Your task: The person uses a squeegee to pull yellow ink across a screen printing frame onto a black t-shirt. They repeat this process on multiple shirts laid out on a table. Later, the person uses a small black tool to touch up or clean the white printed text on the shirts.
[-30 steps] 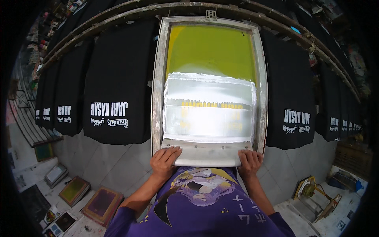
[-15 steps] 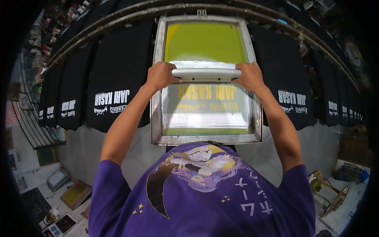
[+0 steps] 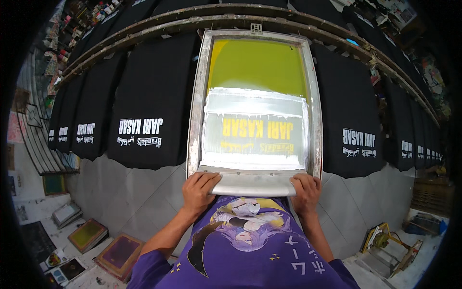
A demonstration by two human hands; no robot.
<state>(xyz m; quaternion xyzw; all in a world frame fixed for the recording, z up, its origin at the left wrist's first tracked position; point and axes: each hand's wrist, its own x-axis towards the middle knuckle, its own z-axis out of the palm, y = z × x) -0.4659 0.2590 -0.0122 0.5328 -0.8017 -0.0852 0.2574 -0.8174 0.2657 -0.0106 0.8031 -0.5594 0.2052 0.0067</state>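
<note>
A wide silver squeegee (image 3: pixel 254 187) lies across the near end of the screen printing frame (image 3: pixel 316 115), close to my body. My left hand (image 3: pixel 201 193) grips its left end, fingers curled over the top. At the other end my right hand (image 3: pixel 306 193) is closed around it in the same way. The frame's mesh is green at the far part (image 3: pixel 260 65), with yellowish lettering showing through the nearer part. White ink (image 3: pixel 255 161) coats the near mesh just ahead of the squeegee, and a streaky white band crosses the middle.
Black shirts with white print lie on boards to the left (image 3: pixel 139 96) and right (image 3: pixel 349 111) of the frame. A ledge (image 3: pixel 163 25) runs behind them. Below left, more framed screens (image 3: pixel 118 255) rest on the floor; a yellow-framed item (image 3: pixel 375 238) stands at lower right.
Both hands have drawn the squeegee from the middle of the mesh to the frame's near end, tilting it toward me. My arms are now bent, and the view has shifted slightly.
</note>
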